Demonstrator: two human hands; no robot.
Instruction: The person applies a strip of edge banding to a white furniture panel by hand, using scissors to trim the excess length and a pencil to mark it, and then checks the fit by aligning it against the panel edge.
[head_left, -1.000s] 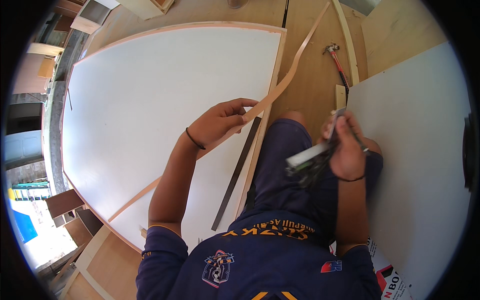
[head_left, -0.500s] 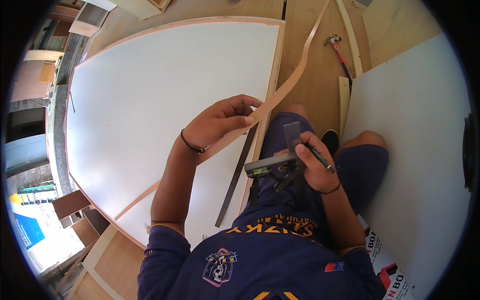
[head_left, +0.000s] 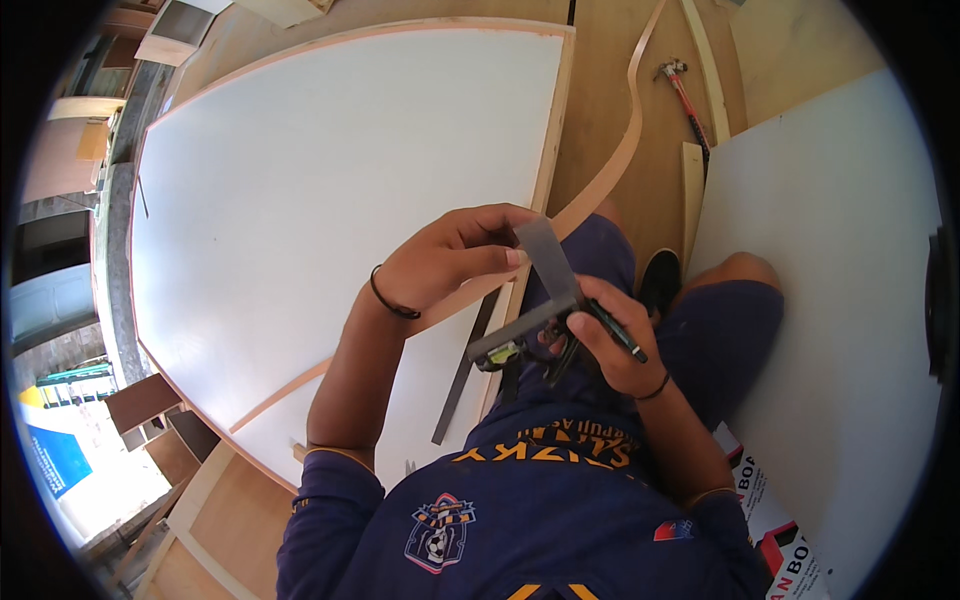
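My left hand (head_left: 455, 262) pinches a long, thin, wood-coloured edging strip (head_left: 606, 178) between thumb and fingers. The strip curves from the far floor, passes under my left forearm and ends over the white panel (head_left: 330, 170). In my right hand (head_left: 622, 350) is a combination square (head_left: 546, 262) with a flat grey blade and a green vial, along with a dark pen (head_left: 620, 332). The blade's tip meets the strip right beside my left fingertips and covers part of it. A dark flat bar (head_left: 464, 378) lies on the panel's near right side.
A hammer (head_left: 686, 106) with a red and black handle lies on the wooden floor at the far right. Another large white panel (head_left: 830, 260) stands to my right. Wooden battens (head_left: 692, 190) lie near it. Printed packaging (head_left: 765, 500) is at lower right, and wooden boxes (head_left: 140, 402) are at left.
My right hand has brought the square up and left, so its blade now reaches the strip at my left fingers. My left hand has shifted slightly right and nearer, still pinching the strip.
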